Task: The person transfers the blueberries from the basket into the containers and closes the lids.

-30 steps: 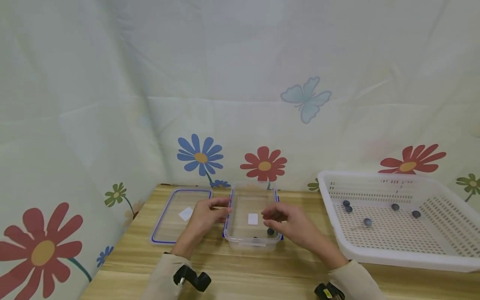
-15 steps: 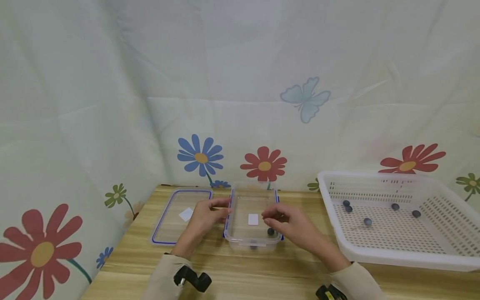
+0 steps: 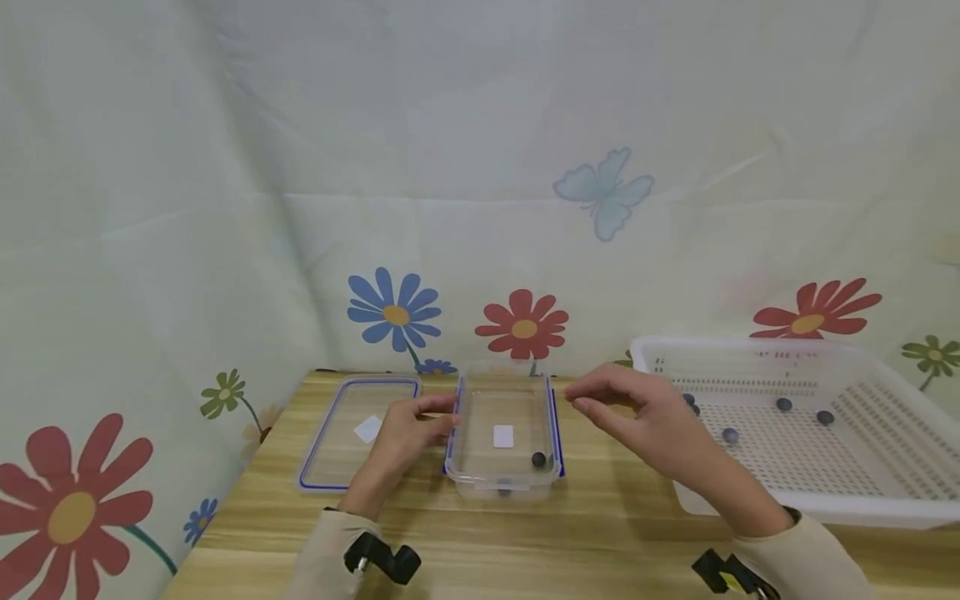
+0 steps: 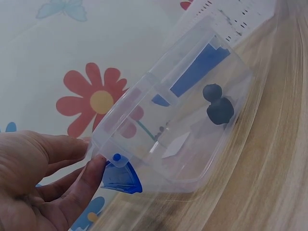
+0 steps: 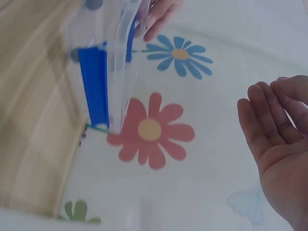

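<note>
A clear plastic box (image 3: pixel 480 479) with blue side latches stands uncovered on the wooden table. My left hand (image 3: pixel 408 433) holds its left rim; in the left wrist view, the thumb and fingertips (image 4: pixel 98 163) are at the rim beside a blue latch. Two small dark blue-grey balls (image 4: pixel 220 110) lie inside the box, one at the front right corner (image 3: pixel 538 459). To the right of the box, my right hand (image 3: pixel 652 417) hovers between box and basket, fingers loosely extended, nothing in it. A white perforated basket (image 3: pixel 750 493) at right contains several similar balls (image 3: pixel 731 435).
A clear lid (image 3: pixel 341 450) with a blue seal lies left of the box, partly behind my left hand. White labels (image 3: pixel 503 436) show on box and lid. A flower-printed cloth (image 3: pixel 480 208) hangs behind the table (image 3: pixel 525 550).
My right hand has moved right, from above the box out toward the basket. The left hand stays at the rim. A second ball has appeared low behind the box's front wall.
</note>
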A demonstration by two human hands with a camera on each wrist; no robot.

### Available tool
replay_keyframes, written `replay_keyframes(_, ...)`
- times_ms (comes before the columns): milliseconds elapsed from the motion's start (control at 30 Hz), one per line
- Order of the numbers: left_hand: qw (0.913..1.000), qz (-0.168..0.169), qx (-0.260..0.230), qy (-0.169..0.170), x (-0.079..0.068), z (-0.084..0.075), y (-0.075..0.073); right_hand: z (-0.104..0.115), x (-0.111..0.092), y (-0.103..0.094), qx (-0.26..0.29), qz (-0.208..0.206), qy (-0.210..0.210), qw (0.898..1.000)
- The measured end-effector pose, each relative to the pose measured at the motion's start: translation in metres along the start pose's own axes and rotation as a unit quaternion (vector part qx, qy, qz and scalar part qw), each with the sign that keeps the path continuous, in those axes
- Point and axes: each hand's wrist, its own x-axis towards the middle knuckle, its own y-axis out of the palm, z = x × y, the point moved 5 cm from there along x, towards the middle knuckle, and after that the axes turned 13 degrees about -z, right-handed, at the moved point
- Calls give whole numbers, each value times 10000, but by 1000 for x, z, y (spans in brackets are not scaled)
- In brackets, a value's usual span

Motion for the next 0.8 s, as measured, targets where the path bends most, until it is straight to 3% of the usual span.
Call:
replay_keyframes(300,10000,0,33,-52,2,2,1,-17,-5,-47,-1215,284,139,9921)
replay_keyframes(800,9999,-29,77,-150,1,0,1,-74,-33,-104,-2159,866,690,9701)
